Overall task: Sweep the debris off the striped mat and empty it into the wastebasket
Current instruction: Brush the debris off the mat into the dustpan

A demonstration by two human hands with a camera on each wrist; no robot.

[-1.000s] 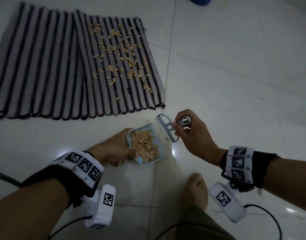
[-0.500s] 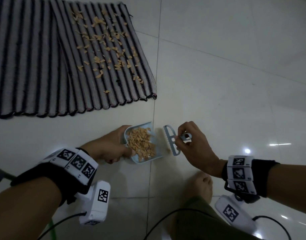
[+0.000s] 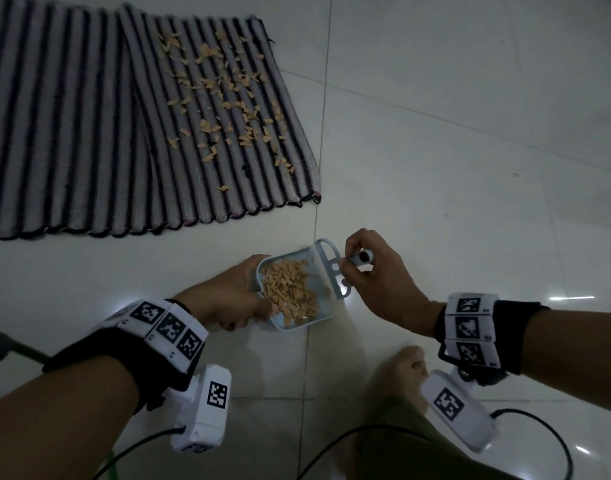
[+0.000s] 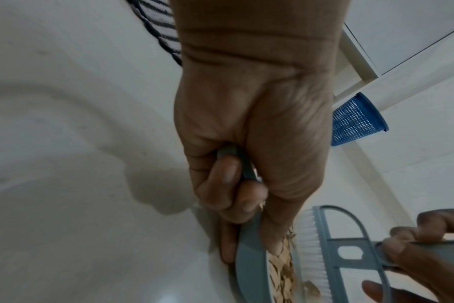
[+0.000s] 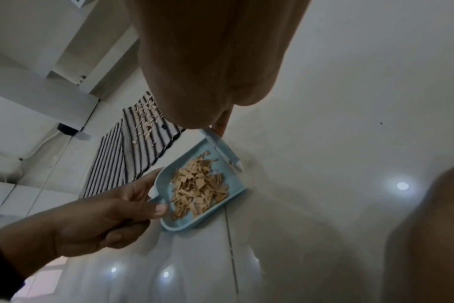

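A striped mat (image 3: pixel 72 133) lies on the tiled floor at the upper left, with tan debris (image 3: pixel 224 98) scattered over its right part. My left hand (image 3: pixel 227 299) grips the handle of a light blue dustpan (image 3: pixel 317 315) that holds a heap of tan chips (image 3: pixel 290 292). My right hand (image 3: pixel 369 271) pinches the handle of a small blue brush (image 3: pixel 333 268), whose white bristles (image 4: pixel 310 250) stand at the pan's open edge. In the left wrist view a blue mesh wastebasket (image 4: pixel 355 121) stands by the wall. The right wrist view shows the pan (image 5: pixel 236 196) tilted just above the floor.
My bare foot (image 3: pixel 404 372) rests on the white tiles just below the right hand. Cables (image 3: pixel 366 434) trail from both wrist units. A white power strip and cord (image 5: pixel 73 133) lie by the wall beyond the mat (image 5: pixel 111 155).
The brush has moved in against the dustpan's open edge, its handle lifted higher. The view shifted down, showing more of the mat. The left hand keeps its grip on the pan.
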